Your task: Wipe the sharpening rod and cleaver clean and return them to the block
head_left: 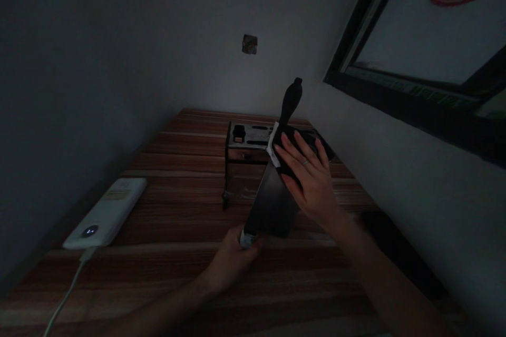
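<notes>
My left hand point(231, 258) is closed around the handle of a cleaver point(272, 200), whose broad dark blade tilts up and away over the table. On the far end of the blade lies what looks like a black cloth point(285, 139) with a white edge point(273, 147). My right hand point(310, 179) presses on this cloth, its fingers laid across it and a ring on one. Just behind stands a slotted knife rack point(249, 154). A black knife handle point(291, 100) sticks up above it, its lower part hidden by the cloth.
A white power bank point(108, 210) with a lit display and a cable point(65, 300) lies at left on the wood-grain table point(177, 210). At right, along the wall, is a long dark object point(399, 253). A dark-framed window or panel point(395, 95) hangs above.
</notes>
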Action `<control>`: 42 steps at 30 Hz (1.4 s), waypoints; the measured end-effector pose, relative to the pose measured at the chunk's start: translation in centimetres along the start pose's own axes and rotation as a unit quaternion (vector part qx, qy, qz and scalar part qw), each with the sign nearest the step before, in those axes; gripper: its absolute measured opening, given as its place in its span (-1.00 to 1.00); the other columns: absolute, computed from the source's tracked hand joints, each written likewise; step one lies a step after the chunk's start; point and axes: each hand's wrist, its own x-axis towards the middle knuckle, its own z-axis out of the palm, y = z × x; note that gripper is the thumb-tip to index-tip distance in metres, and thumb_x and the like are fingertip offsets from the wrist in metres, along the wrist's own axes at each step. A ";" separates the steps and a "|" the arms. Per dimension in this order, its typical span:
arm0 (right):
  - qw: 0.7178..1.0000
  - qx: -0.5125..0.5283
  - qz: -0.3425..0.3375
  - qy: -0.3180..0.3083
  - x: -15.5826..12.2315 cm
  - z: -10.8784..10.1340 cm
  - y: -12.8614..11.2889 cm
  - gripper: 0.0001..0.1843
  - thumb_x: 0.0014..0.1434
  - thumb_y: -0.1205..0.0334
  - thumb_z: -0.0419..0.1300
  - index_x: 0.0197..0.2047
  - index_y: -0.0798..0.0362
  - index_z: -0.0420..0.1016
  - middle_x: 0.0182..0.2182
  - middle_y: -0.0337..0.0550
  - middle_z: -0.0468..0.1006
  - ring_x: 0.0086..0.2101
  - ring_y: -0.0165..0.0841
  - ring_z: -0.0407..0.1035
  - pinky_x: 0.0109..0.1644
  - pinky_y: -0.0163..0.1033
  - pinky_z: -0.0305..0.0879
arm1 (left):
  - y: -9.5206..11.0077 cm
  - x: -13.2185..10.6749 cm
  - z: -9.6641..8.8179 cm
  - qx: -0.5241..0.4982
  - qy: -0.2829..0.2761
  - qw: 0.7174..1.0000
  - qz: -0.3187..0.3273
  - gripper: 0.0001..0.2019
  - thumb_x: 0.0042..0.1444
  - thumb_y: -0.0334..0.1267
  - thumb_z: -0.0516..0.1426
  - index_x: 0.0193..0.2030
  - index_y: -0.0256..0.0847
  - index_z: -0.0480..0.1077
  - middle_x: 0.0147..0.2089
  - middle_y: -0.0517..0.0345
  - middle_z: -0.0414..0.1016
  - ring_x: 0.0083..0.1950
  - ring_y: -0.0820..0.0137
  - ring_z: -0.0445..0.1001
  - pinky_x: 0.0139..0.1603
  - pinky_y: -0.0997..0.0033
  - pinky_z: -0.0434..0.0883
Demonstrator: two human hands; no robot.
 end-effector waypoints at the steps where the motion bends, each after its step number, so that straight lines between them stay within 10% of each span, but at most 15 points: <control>1: 1.000 0.000 0.000 -0.002 -0.1 0.0 -0.1 -0.50 0.30 0.23 -0.09 0.29 0.00 0.05 0.26 -0.17 0.14 0.28 -0.22 -0.12 0.32 0.10 -0.26 | 0.0 0.0 0.0 -0.003 -0.004 1.000 -0.004 -0.79 -0.16 -0.13 0.12 -0.53 -0.22 0.22 -0.59 0.32 0.10 -0.55 0.53 0.04 -0.56 0.55 0.07; 25: 0.996 0.015 -0.048 -0.067 -5.2 1.0 -4.0 -0.52 0.27 0.27 -0.09 0.24 0.10 0.17 0.21 -0.14 0.25 0.26 -0.26 -0.07 0.34 0.05 -0.41 | -0.7 0.2 0.1 -0.016 -0.006 0.999 0.040 -0.92 -0.14 -0.30 0.07 -0.51 -0.24 0.23 -0.58 0.32 0.13 -0.54 0.55 0.02 -0.56 0.58 0.10; 42: 0.986 0.068 -0.120 -0.093 -8.8 1.9 -6.9 -0.52 0.28 0.26 -0.13 0.24 0.17 0.16 0.19 -0.15 0.28 0.28 -0.32 -0.12 0.34 -0.03 -0.39 | -0.6 0.1 -0.4 0.002 -0.038 0.994 0.106 -0.74 -0.02 -0.24 0.08 -0.24 -0.32 0.46 -0.24 -0.01 0.58 -0.18 0.24 0.50 -0.16 0.37 0.44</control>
